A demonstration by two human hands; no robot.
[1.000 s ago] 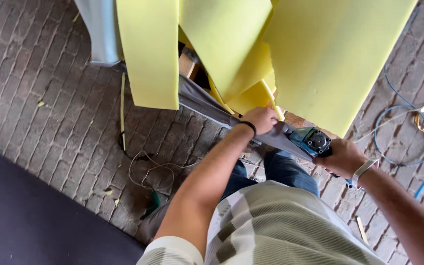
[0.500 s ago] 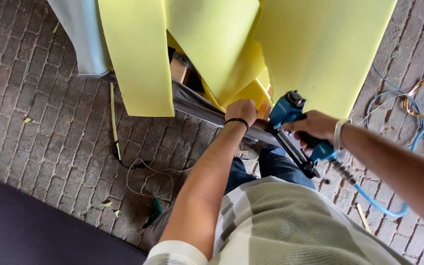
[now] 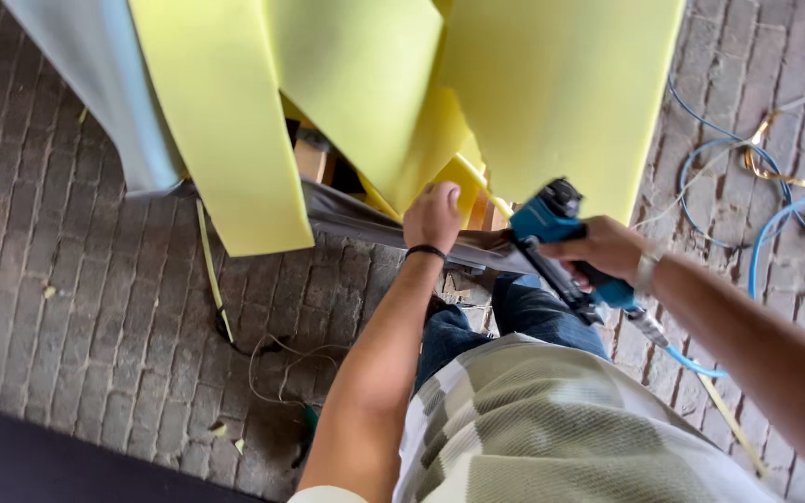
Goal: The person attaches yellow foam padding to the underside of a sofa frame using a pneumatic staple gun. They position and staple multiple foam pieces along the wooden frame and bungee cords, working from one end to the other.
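Top: short-sleeved shirt (image 3: 552, 419), woven checks in pale green, grey and cream, lower centre of frame.
Legs: dark blue jeans (image 3: 505, 321).
Left wrist: thin black band (image 3: 426, 251).
Right wrist: light-coloured band (image 3: 646, 274).
Forearms: bare.

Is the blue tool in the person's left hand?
No, the right hand grips the blue tool; the left hand presses the grey fabric.
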